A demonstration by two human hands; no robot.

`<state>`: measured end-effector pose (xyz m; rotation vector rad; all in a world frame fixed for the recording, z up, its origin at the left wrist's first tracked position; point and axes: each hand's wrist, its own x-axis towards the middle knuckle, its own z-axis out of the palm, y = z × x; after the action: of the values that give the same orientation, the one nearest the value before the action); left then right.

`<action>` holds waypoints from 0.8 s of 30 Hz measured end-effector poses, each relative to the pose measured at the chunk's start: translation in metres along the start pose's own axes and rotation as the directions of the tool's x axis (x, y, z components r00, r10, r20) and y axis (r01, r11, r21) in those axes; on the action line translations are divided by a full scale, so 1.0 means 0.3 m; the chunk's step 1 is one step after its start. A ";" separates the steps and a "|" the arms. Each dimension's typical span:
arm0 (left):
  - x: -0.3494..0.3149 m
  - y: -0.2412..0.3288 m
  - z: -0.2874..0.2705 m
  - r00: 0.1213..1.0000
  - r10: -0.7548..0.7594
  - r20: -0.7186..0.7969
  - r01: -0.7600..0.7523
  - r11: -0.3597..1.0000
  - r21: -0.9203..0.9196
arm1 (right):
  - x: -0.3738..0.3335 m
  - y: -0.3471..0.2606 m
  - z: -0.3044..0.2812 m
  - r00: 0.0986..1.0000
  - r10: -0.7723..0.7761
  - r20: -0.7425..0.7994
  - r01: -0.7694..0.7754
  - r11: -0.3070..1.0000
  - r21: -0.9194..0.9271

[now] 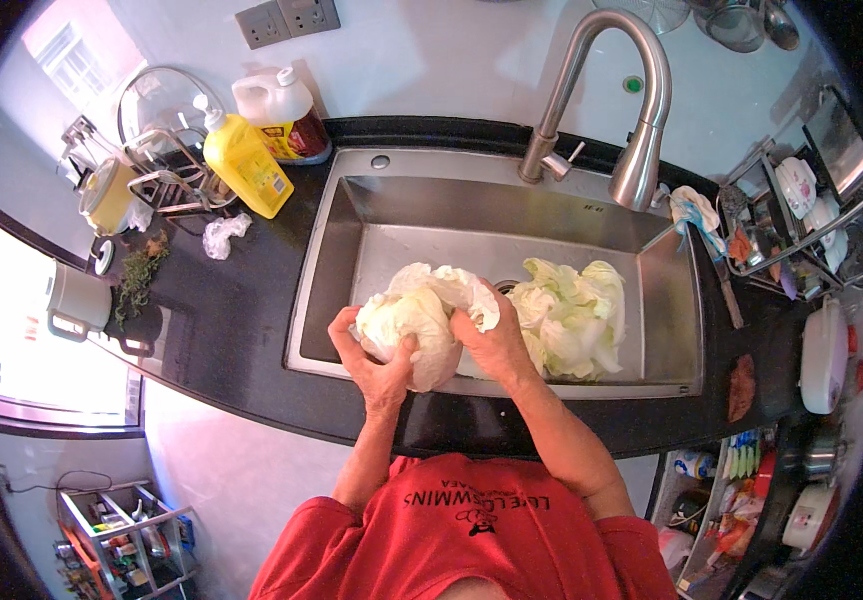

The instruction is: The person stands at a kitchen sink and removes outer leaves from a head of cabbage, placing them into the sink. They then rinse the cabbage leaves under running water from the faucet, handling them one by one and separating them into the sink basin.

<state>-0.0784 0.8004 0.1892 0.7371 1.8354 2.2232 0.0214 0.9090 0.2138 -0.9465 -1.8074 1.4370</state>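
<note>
A pale head of cabbage (411, 335) is held up over the near left part of the steel sink (431, 240). My left hand (376, 375) cups it from the left, thumb resting across its front. At the cabbage's upper right, my right hand (496, 335) grips a whitish outer leaf (471, 292) that stands partly away from the head. Several loose cabbage leaves (576, 320), light green at the edges, lie piled in the sink to the right of my right hand. The drain beside them is partly covered.
A tall steel faucet (601, 100) arches over the sink's back right. Yellow bottle (248, 165) and large jug (286, 115) stand back left, near crumpled plastic (225, 236) and green herbs (139, 275). On the right are a dish rack (801, 210), a knife (729, 295) and a white lidded container (824, 355).
</note>
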 end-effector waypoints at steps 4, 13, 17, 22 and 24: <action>-0.003 0.018 0.005 0.999 -0.038 -0.015 0.038 0.999 0.019 | 0.008 0.058 -0.015 0.996 0.057 -0.070 -0.051 0.995 0.083; 0.026 -0.037 -0.051 0.989 -0.073 -0.126 0.061 0.994 -0.093 | -0.027 0.019 -0.056 0.973 0.198 0.114 -0.224 0.925 0.306; 0.067 -0.048 -0.057 0.954 -0.209 -0.214 0.144 0.948 -0.283 | -0.076 0.048 -0.024 0.987 0.129 0.096 -0.157 0.902 0.402; 0.141 -0.276 -0.224 0.848 -0.490 -0.203 0.229 0.683 -0.693 | -0.124 0.153 -0.034 0.963 0.269 0.032 -0.189 0.583 0.790; 0.139 -0.215 -0.212 0.834 -0.544 -0.088 0.279 0.555 -0.783 | -0.119 0.179 -0.068 0.918 0.391 0.061 -0.218 0.372 0.902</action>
<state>-0.1558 0.7776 0.1309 -0.2366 0.8212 2.4955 0.0656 0.8975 0.1638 -0.7568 -0.4661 2.1247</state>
